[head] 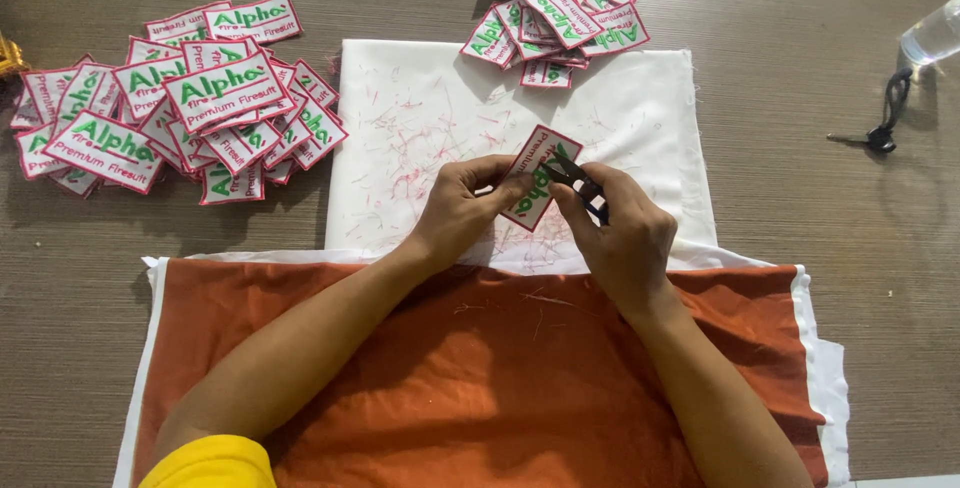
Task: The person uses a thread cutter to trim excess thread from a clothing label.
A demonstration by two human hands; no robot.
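Observation:
My left hand (462,210) pinches a white embroidered patch (540,153) with a red border and green lettering, held tilted over a white cloth (420,118). In my right hand (620,233) I grip small black thread snips (575,180), their blades touching the patch's right edge. Red thread trimmings lie scattered across the white cloth under both hands.
A large heap of the same patches (180,98) lies at the left, a smaller heap (560,13) at the top centre. An orange cloth (480,368) covers the near table. Black scissors (880,133) and a clear plastic bottle (930,36) sit at the right.

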